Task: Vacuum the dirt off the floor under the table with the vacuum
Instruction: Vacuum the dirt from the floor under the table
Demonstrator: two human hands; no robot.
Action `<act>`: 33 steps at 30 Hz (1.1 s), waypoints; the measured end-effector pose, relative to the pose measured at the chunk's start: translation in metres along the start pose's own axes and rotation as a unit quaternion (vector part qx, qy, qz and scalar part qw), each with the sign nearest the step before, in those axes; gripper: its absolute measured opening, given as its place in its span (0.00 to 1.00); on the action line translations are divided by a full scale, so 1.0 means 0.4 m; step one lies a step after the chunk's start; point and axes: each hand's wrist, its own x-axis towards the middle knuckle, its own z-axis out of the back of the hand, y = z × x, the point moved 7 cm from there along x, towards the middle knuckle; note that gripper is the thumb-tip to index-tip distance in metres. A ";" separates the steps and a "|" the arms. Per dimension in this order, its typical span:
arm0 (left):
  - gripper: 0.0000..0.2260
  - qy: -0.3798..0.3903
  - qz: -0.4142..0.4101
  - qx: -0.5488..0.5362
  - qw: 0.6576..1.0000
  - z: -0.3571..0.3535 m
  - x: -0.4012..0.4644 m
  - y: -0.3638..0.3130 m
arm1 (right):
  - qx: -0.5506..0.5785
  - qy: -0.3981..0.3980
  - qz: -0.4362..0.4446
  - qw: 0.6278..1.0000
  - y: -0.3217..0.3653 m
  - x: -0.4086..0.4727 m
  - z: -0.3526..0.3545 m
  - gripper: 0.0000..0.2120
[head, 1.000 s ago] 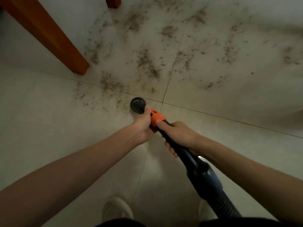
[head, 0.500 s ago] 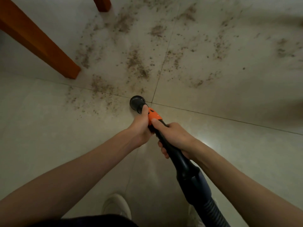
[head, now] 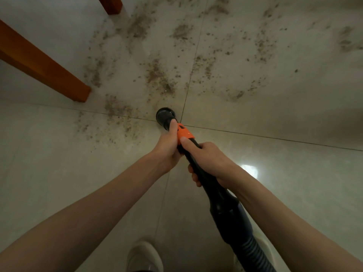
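Observation:
Both hands hold the vacuum wand [head: 220, 197], a black tube with an orange collar [head: 184, 133] and a ribbed hose running to the bottom right. My left hand [head: 168, 148] grips the tube just behind the round black nozzle [head: 165, 115]. My right hand [head: 208, 160] wraps the tube behind the collar. The nozzle points down at the pale tiled floor where the tile joints cross. Brown dirt [head: 159, 77] lies scattered in patches beyond and to the left of the nozzle.
An orange-brown wooden table leg [head: 49, 69] slants in from the left, its foot left of the nozzle. A second leg [head: 112, 4] stands at the top. My white shoes [head: 144, 256] show at the bottom. Bare tile lies near me.
The nozzle has moved slightly forward and right along the floor toward the tile joint crossing. Both hands keep the same grip on the wand.

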 end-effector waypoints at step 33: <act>0.19 0.031 0.016 -0.036 0.999 -0.013 0.036 -0.029 | 0.005 0.041 -0.009 0.999 0.033 0.035 0.011 0.25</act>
